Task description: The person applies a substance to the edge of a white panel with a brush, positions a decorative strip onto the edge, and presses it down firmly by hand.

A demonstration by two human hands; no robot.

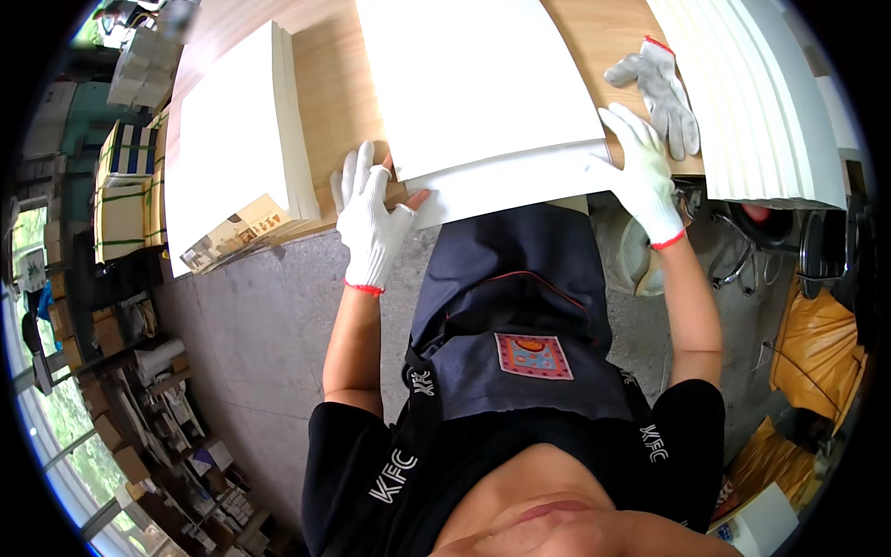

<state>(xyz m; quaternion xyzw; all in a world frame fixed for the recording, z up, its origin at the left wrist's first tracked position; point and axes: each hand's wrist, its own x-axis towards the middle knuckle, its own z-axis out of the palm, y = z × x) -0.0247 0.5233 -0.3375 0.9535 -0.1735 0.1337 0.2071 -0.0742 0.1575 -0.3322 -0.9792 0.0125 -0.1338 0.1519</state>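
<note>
Gloved left hand (pixel 371 218) and right hand (pixel 642 176) pressed open-fingered on corners of white paper stack (pixel 483 84) at wooden table (pixel 339 102) edge; spare grey glove (pixel 661 88) beside right hand.

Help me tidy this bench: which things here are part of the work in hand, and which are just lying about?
In hand:
- left hand and right hand, gloved, on the middle paper stack

Lying about:
- spare grey glove
- left paper stack
- right paper stack
- wooden table

A spare grey glove (pixel 657 91) lies beside stacked white sheets (pixel 239 139).
</note>
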